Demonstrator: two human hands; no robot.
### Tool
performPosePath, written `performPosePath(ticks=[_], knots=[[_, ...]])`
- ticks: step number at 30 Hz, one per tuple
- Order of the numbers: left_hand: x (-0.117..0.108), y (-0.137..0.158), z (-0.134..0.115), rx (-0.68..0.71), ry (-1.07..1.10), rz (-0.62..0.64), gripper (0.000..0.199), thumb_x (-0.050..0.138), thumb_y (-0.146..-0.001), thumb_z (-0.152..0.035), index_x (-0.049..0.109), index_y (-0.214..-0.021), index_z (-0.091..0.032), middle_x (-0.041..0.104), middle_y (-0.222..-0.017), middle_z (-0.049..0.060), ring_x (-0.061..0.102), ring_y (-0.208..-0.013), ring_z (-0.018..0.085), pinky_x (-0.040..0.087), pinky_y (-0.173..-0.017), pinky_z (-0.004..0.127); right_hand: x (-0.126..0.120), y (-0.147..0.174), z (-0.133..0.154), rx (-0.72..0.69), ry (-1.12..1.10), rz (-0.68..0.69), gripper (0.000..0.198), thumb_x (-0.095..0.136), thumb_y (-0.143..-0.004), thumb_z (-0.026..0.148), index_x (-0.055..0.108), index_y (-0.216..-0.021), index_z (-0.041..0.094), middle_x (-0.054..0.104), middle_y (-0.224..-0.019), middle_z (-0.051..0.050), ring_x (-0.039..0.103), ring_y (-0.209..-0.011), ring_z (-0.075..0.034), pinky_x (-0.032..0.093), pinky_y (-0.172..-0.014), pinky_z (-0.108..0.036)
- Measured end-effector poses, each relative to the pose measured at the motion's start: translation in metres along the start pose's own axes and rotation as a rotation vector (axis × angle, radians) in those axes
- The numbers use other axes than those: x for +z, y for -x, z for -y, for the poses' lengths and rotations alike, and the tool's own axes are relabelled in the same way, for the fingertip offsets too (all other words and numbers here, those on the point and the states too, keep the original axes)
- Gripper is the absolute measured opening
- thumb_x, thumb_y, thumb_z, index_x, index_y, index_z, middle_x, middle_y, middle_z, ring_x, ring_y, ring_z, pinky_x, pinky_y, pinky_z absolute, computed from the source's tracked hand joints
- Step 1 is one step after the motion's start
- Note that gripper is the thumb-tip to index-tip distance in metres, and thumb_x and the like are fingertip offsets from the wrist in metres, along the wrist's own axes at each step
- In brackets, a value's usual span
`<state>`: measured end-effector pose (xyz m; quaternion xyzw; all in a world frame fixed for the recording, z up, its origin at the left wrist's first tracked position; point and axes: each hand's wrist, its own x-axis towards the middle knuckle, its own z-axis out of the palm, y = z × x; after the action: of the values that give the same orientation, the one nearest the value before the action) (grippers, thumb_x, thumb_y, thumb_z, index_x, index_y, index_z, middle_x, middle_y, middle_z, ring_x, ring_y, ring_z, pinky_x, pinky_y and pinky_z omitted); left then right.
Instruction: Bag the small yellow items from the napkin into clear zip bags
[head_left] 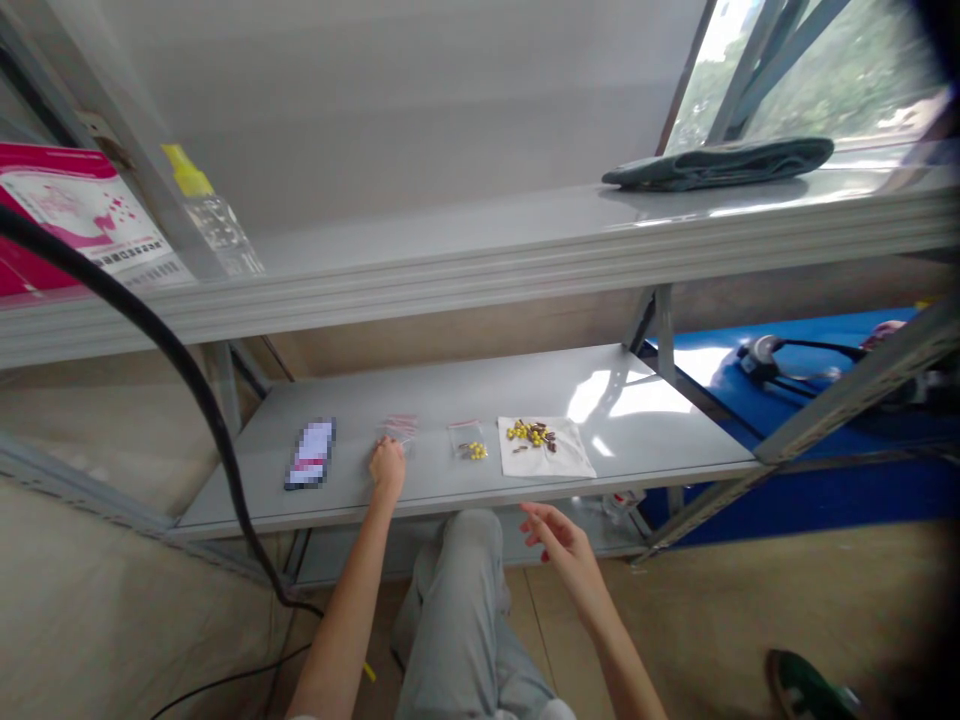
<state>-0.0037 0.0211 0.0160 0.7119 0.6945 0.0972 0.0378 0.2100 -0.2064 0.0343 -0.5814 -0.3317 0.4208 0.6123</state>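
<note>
My left hand (388, 466) rests on the lower shelf with its fingers curled together at the near edge of some clear zip bags (401, 426) with red stripes. Its fingertips are partly hidden, and it appears to pinch one bag. To the right lies another small zip bag (463, 432) with several yellow and brown pieces inside. Further right, a white cloth (570, 462) bears a pile of small yellow and dark brown pieces (534, 434), too small to name. My right hand (561, 537) hovers in front of the shelf edge below the cloth, fingers loosely bent and apart, holding nothing visible.
A phone (310, 453) lies left of the bags on the grey shelf (435, 390). The upper shelf (450, 285) holds a yellow-capped bottle (214, 215), a pink package (75, 220) and a folded dark cloth (720, 165). A black cable (172, 350) hangs at left.
</note>
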Motion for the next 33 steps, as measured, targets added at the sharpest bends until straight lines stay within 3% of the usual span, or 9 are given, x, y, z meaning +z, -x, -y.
performPosePath(ticks=[4, 11, 17, 21, 25, 29, 31, 33], knots=[[-0.008, -0.003, 0.003, -0.01, 0.035, 0.049, 0.025, 0.046, -0.09, -0.029, 0.064, -0.093, -0.013, 0.067, -0.094, 0.007, 0.062, -0.084, 0.016, 0.046, -0.078, 0.032, 0.0, 0.0, 0.0, 0.009, 0.021, 0.031, 0.053, 0.063, -0.064, 0.062, 0.068, -0.087, 0.015, 0.065, -0.068, -0.006, 0.058, -0.059, -0.018, 0.037, -0.045, -0.023], [-0.006, -0.003, 0.004, -0.047, 0.081, 0.024, 0.028, 0.046, -0.088, -0.031, 0.069, -0.092, -0.016, 0.07, -0.096, 0.01, 0.064, -0.087, 0.02, 0.044, -0.07, 0.028, -0.001, 0.005, -0.002, -0.008, 0.034, 0.064, 0.05, 0.061, -0.068, 0.06, 0.067, -0.087, 0.015, 0.066, -0.072, -0.007, 0.06, -0.064, -0.019, 0.041, -0.051, -0.025], [-0.002, -0.006, -0.005, -0.069, 0.129, 0.005, 0.029, 0.048, -0.088, -0.033, 0.067, -0.093, -0.012, 0.068, -0.096, 0.012, 0.063, -0.089, 0.021, 0.046, -0.076, 0.034, 0.0, 0.004, -0.004, -0.022, 0.09, 0.066, 0.053, 0.06, -0.068, 0.062, 0.067, -0.088, 0.014, 0.066, -0.072, -0.008, 0.06, -0.065, -0.02, 0.042, -0.053, -0.026], [-0.004, -0.005, -0.006, -0.077, 0.208, -0.016, 0.018, 0.056, -0.084, -0.025, 0.067, -0.089, -0.012, 0.068, -0.095, 0.009, 0.062, -0.089, 0.019, 0.046, -0.08, 0.035, -0.001, 0.004, -0.008, -0.041, 0.129, 0.077, 0.053, 0.056, -0.07, 0.063, 0.066, -0.088, 0.014, 0.067, -0.073, -0.008, 0.061, -0.066, -0.02, 0.044, -0.055, -0.026], [-0.021, 0.002, -0.008, -0.102, 0.331, -0.117, 0.015, 0.052, -0.081, -0.015, 0.067, -0.077, -0.012, 0.067, -0.099, 0.015, 0.061, -0.097, 0.024, 0.045, -0.081, 0.034, -0.004, 0.004, -0.012, -0.065, 0.146, 0.074, 0.053, 0.056, -0.071, 0.063, 0.066, -0.089, 0.015, 0.067, -0.075, -0.009, 0.062, -0.067, -0.02, 0.045, -0.057, -0.027], [-0.046, 0.033, -0.019, -0.093, 0.513, -0.289, 0.023, 0.039, -0.088, -0.022, 0.059, -0.095, -0.012, 0.054, -0.124, 0.019, 0.048, -0.119, 0.027, 0.042, -0.09, 0.038, -0.003, 0.003, -0.015, -0.076, 0.127, 0.087, 0.049, 0.059, -0.072, 0.06, 0.067, -0.089, 0.014, 0.066, -0.073, -0.008, 0.06, -0.066, -0.019, 0.046, -0.06, -0.028], [-0.056, 0.063, -0.029, -0.014, 0.622, -0.267, 0.022, 0.042, -0.088, -0.031, 0.056, -0.091, -0.015, 0.063, -0.11, 0.015, 0.057, -0.109, 0.023, 0.045, -0.087, 0.034, 0.0, 0.003, -0.013, -0.072, 0.109, 0.103, 0.048, 0.062, -0.071, 0.058, 0.067, -0.09, 0.014, 0.067, -0.074, -0.007, 0.059, -0.064, -0.018, 0.045, -0.06, -0.028], [-0.064, 0.1, -0.041, 0.108, 0.76, -0.127, 0.024, 0.046, -0.086, -0.041, 0.052, -0.082, -0.018, 0.07, -0.088, 0.006, 0.067, -0.079, 0.016, 0.05, -0.072, 0.026, 0.005, 0.005, -0.007, -0.038, 0.071, 0.105, 0.051, 0.064, -0.069, 0.057, 0.067, -0.096, 0.014, 0.068, -0.079, -0.008, 0.06, -0.065, -0.018, 0.045, -0.057, -0.027]])
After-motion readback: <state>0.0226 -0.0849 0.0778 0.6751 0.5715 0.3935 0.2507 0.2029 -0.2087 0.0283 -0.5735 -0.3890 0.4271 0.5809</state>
